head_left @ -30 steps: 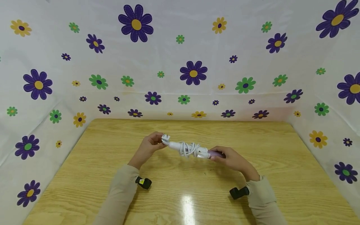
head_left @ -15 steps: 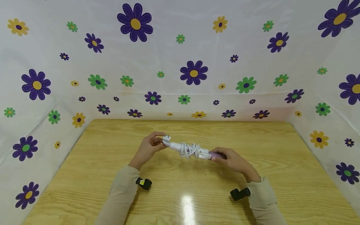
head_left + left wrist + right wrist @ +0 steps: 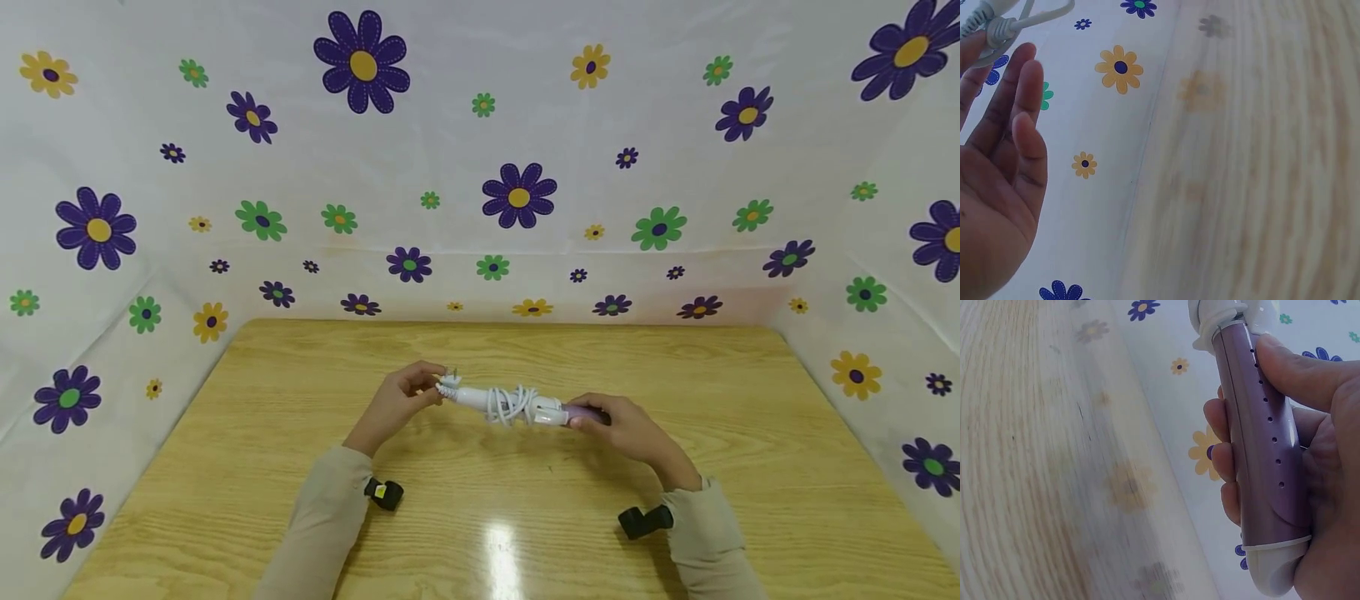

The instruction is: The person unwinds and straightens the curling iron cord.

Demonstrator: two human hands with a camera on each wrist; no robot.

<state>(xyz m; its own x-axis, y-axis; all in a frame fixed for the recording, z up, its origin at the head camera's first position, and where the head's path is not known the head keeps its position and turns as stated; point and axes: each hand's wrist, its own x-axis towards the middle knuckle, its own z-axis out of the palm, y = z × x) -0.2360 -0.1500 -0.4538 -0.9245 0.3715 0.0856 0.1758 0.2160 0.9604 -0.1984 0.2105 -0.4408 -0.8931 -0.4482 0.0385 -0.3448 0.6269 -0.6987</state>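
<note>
A white and purple curling iron (image 3: 472, 399) is held up over the table by both hands, its white cord (image 3: 510, 405) wound round the middle. My right hand (image 3: 628, 427) grips the purple barrel (image 3: 1266, 437), which has a row of small holes and a white tip. At the other end my left hand (image 3: 392, 407) pinches the cord end beside the white plug (image 3: 452, 380), whose prongs point up. In the left wrist view the ribbed cord sleeve (image 3: 1001, 31) lies against a fingertip, and the other fingers are extended; the exact contact is partly cut off.
The wooden table (image 3: 495, 492) lies below the hands, with a bright reflection near its front. White flower-printed cloth (image 3: 442, 150) stands round the back and both sides. A black wrist camera sits on each wrist, the left (image 3: 385, 493) and the right (image 3: 645, 522).
Both hands and the curling iron have shifted slightly to the right. The plug has turned a little, and the left forefinger has lowered slightly. Both hands still hold the iron.
</note>
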